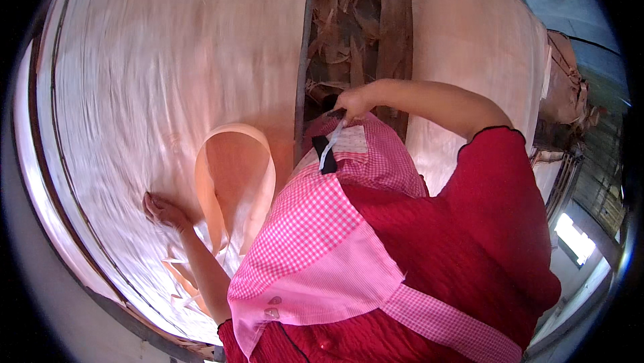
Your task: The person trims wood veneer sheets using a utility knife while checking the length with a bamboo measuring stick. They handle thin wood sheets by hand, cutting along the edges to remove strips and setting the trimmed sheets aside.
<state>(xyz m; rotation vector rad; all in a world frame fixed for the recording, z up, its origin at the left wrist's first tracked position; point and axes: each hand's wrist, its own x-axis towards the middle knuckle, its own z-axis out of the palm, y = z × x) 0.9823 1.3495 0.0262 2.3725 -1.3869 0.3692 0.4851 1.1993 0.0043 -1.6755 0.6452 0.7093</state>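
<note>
A wide, pale sheet of wood veneer point(168, 61) spreads in front of me on the left. My left hand point(166, 211) rests against it with fingers stretched out, holding nothing that I can see. Just right of that hand, a narrow veneer strip point(209, 182) curls up in a tall loop. My right hand point(354, 103) is closed near my waist, at the sheet's right edge. From its fingers a thin white strip point(327, 151) runs down across a black patch on my pink checked apron point(308, 215). What the fingers grip is partly hidden.
Torn veneer scraps point(342, 1) fill a gap beside a dark wooden beam point(396, 28). Beyond it lies another pale veneer surface point(469, 41). More thin scraps point(184, 282) lie near my left forearm. Stacked material point(567, 71) stands at the far right.
</note>
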